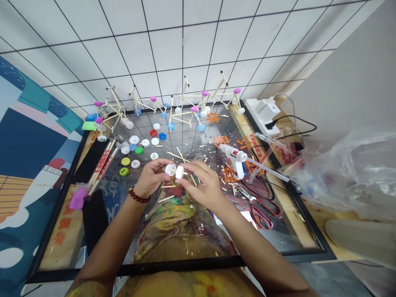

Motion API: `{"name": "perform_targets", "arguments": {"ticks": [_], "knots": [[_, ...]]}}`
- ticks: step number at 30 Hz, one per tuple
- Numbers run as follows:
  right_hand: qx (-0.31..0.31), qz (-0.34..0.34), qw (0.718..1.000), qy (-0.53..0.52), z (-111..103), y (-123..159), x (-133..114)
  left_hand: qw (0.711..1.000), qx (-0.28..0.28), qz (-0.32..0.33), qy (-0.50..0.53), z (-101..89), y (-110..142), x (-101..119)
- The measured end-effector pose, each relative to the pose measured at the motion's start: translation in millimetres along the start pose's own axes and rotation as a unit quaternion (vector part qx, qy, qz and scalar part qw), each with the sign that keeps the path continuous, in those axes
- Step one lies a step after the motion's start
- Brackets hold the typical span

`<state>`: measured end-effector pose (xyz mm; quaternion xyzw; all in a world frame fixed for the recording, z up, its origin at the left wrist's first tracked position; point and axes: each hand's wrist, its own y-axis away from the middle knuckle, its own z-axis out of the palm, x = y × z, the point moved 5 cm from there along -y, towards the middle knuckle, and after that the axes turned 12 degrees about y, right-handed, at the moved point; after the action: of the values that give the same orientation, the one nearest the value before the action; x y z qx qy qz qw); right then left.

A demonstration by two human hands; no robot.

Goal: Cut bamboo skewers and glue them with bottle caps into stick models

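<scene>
Between thumb and fingers, my left hand [154, 176] pinches a white bottle cap [169, 169], its hollow side turned toward the other cap. My right hand [206, 184] grips a second white bottle cap [179, 172] close beside it. A short thin wooden stick [185, 173] shows at the right-hand cap, under the fingers. How the two caps are joined, if at all, I cannot tell. Loose sticks [180, 155] lie just beyond my hands. Left of them are several loose caps, among them a green cap [139, 150] and a yellow cap [125, 161].
Small stick bicycles [182, 119] with cap wheels line the back. A white glue gun [235, 159] stands at right, near red-handled scissors [264, 211], cables and a power strip [261, 115]. Bundled sticks [102, 163] lie left; a clear plastic bag [349, 173] sits far right.
</scene>
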<state>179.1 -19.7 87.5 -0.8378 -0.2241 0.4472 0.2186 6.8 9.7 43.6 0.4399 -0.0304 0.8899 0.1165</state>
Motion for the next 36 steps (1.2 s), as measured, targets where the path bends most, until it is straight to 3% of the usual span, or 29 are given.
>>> {"name": "perform_targets", "arguments": {"ticks": [13, 16, 21, 24, 28, 36], "knots": [[-0.031, 0.019, 0.999, -0.035, 0, -2, -2, 1.0, 0.026, 0.002, 0.003, -5.4, 0, -1], [-0.017, 0.026, 0.998, -0.054, 0, -2, -1, 0.999, 0.037, -0.003, 0.009, -6.5, 0, -1], [0.005, 0.093, 0.992, -0.087, 2, 1, 7, 0.999, 0.05, -0.006, 0.01, -9.2, 0, -1], [0.005, 0.088, 0.994, -0.071, 2, 0, 6, 0.998, 0.062, -0.002, 0.005, -11.3, -1, -1], [0.009, 0.053, 0.997, -0.048, -2, -2, 2, 0.999, 0.051, 0.011, -0.01, -10.3, -1, 0], [-0.018, 0.079, 0.996, -0.031, -1, -2, 9, 0.994, 0.03, 0.068, -0.075, -1.5, 2, 8]]}}
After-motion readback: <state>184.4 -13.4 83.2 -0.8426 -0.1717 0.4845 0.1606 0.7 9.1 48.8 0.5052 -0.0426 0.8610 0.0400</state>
